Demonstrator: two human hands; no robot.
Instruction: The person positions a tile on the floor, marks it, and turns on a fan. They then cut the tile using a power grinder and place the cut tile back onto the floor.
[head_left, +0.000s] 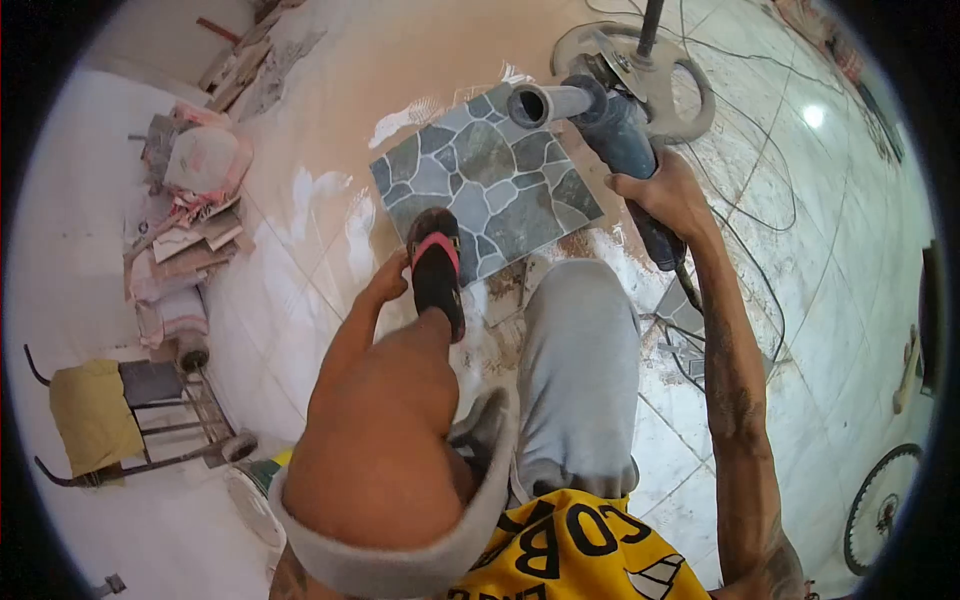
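My right hand [660, 197] is wrapped around the body of an angle grinder [617, 135] fitted with a pale disc guard. The tool is over the right edge of a grey stone-patterned tile [490, 175] lying on the floor. A dark flip-flop with a pink strap [436, 243] is on my foot, pressed on the tile's near left edge. Beside that foot, my left hand [390, 279] is low with its fingers curled. Whatever it may hold is hidden.
Cords [765, 275] trail over the dusty floor at the right. A hand truck [150, 410] stands at the left, below piled bags and tile scraps [200, 190]. A bicycle wheel [882, 510] is at lower right. Pale powder covers the floor around the tile.
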